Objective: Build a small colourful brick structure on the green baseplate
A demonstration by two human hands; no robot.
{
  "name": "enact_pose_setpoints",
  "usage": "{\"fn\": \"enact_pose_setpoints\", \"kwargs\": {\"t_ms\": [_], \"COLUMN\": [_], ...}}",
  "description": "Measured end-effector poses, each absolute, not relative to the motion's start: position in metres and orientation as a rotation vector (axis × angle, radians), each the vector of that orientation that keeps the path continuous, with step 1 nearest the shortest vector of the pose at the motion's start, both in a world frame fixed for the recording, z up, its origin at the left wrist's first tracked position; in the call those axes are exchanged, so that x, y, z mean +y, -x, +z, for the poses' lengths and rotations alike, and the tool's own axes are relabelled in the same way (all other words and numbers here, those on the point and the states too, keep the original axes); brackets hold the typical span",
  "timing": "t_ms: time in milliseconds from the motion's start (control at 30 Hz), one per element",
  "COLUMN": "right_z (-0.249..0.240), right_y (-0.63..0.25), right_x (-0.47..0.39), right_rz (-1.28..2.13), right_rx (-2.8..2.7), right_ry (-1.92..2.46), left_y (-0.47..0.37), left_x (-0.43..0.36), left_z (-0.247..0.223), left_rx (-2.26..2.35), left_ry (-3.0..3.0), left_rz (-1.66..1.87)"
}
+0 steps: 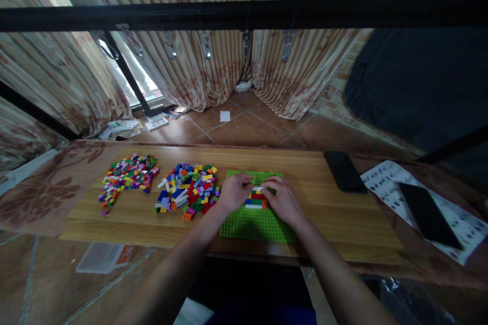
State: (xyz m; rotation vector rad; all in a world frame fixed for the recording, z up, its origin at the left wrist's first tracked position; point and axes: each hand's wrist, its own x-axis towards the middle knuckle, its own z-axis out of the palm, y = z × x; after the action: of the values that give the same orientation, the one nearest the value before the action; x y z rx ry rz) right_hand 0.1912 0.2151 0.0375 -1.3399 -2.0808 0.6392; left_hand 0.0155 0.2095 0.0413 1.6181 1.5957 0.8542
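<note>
Both of my hands are over a green studded baseplate (255, 228). On it sits a small block of joined toy building bricks (254, 198) in white, yellow, red, blue, green and orange rows. My left hand (237, 192) comes in from the left, its bent fingers meeting at the upper left corner of the block; what they hold is hidden. My right hand (285, 200) is closed at the block's upper right, thumb and forefinger at the end of a white brick (257, 189) along the far row.
Left of the baseplate lie a pile of larger bricks (190, 188) and a pile of tiny bricks (129, 177) on the wooden board (324, 233). Rightward are a black phone (345, 171), a printed sheet (385, 177) and another dark phone (430, 215). A black bar (244, 14) crosses ahead.
</note>
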Motion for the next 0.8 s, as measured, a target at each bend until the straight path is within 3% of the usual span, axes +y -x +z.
{"fn": "enact_pose_setpoints", "kwargs": {"t_ms": [800], "right_z": [0.031], "right_y": [-0.200], "right_x": [0.228], "right_rz": [0.799], "right_rx": [-1.978], "right_ry": [1.305], "left_y": [-0.023], "left_x": [0.215], "left_z": [0.043], "left_rx": [1.632], "left_ry": [-1.551], "left_rz": [0.841]}}
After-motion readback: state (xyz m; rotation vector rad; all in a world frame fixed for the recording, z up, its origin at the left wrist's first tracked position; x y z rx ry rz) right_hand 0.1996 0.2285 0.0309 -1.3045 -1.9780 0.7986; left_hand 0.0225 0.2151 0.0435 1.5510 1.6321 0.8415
